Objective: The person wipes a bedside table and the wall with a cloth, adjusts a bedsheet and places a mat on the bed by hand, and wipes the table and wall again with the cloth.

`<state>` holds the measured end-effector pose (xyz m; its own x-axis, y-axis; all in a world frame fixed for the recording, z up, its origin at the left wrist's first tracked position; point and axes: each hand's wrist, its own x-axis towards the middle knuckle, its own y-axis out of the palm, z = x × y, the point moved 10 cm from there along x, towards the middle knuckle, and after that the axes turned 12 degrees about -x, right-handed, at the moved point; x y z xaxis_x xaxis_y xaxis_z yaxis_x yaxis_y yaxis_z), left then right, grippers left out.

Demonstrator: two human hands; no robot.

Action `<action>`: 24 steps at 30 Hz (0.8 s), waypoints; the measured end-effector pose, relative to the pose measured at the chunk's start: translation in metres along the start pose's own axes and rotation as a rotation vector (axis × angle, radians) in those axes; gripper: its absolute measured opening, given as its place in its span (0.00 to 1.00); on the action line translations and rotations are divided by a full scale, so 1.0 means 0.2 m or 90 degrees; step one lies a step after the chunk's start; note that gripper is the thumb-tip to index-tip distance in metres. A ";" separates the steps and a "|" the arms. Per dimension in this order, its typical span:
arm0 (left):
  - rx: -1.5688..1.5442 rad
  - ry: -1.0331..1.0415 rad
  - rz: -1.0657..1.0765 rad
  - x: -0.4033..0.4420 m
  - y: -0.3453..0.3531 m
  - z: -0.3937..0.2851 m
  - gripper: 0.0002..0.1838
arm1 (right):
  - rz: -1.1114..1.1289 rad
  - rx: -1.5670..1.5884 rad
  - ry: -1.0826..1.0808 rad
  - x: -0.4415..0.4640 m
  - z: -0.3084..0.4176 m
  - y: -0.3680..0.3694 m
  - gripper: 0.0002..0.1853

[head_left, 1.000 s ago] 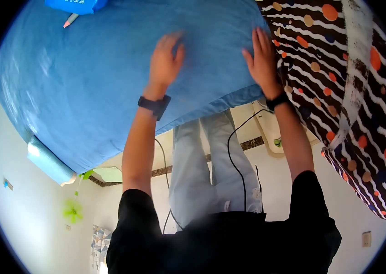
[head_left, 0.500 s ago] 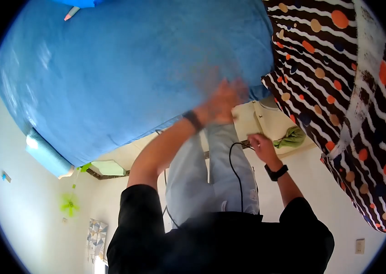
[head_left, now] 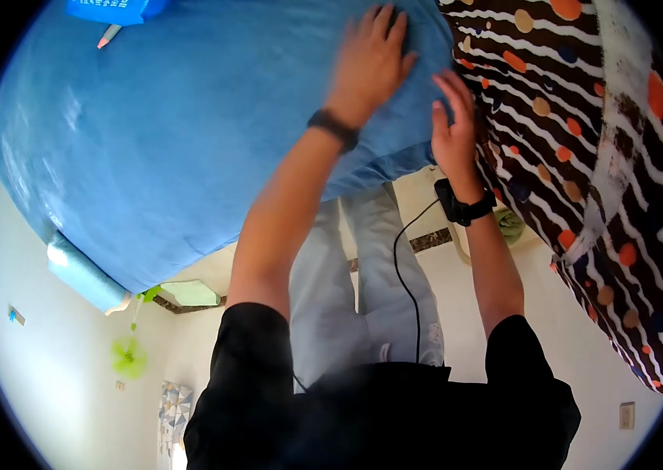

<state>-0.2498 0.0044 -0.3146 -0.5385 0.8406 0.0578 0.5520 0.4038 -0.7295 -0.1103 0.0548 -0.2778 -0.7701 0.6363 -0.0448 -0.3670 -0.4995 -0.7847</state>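
A blue cloth [head_left: 167,141] covers the broad surface before me. My left hand [head_left: 367,70] is over the upper right part of this cloth, palm down, with its fingers spread and slightly blurred, and nothing in it. Close by, my right hand [head_left: 455,133] is at the cloth's right edge, beside a brown patterned cloth [head_left: 539,106] with white wavy stripes and orange and tan dots. Its fingers are stretched out with the thumb apart, holding nothing. Whether its fingertips touch either cloth, I cannot tell.
A blue packet [head_left: 116,9] and a pink-tipped pen [head_left: 109,36] lie at the upper left. A light blue roll [head_left: 85,274] is at the blue cloth's lower left corner. Black cable [head_left: 403,270] hangs before my legs. Green cloth [head_left: 510,225] is partly visible below my right wrist.
From low near my legs half a second ago, both hands have moved up to the blue cloth. Compared with one second ago, my left hand is farther right and nearer my right hand.
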 end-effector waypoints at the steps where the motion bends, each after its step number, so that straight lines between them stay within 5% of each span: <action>1: 0.043 -0.011 0.014 0.03 0.09 -0.02 0.37 | -0.034 0.005 0.008 0.02 0.00 -0.06 0.15; 2: 0.087 -0.022 0.028 0.04 0.16 -0.05 0.40 | -0.070 0.011 0.014 0.03 -0.01 -0.11 0.15; 4: 0.241 0.133 0.370 -0.15 0.48 -0.26 0.45 | -0.037 0.021 0.016 0.03 -0.02 -0.18 0.15; 7: 0.040 0.369 0.555 -0.76 0.74 -0.56 0.34 | 0.019 0.001 -0.020 -0.01 0.10 -0.27 0.13; 9: -0.159 0.057 0.991 -1.12 0.81 -0.60 0.15 | 0.091 0.030 -0.039 -0.06 0.15 -0.28 0.12; 11: -0.417 0.119 0.765 -1.11 0.67 -0.74 0.14 | 0.118 0.053 0.009 -0.11 0.17 -0.28 0.12; 15: -0.207 0.174 0.595 -0.66 0.33 -0.60 0.10 | 0.104 0.085 0.053 -0.24 0.10 -0.22 0.12; 19: -0.059 0.112 0.041 -0.19 0.04 -0.15 0.25 | 0.064 0.074 0.076 -0.37 0.10 -0.18 0.11; 22: 0.077 0.005 0.114 -0.18 0.17 -0.09 0.39 | 0.048 0.070 0.088 -0.42 0.09 -0.18 0.11; 24: 0.091 0.082 0.280 -0.33 0.37 -0.22 0.42 | 0.058 0.069 0.081 -0.42 0.08 -0.17 0.11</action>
<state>-0.1464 -0.0053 -0.3423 -0.1850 0.9622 -0.1997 0.6117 -0.0463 -0.7898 -0.0417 0.0098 -0.2374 -0.7336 0.6507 -0.1961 -0.3579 -0.6152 -0.7025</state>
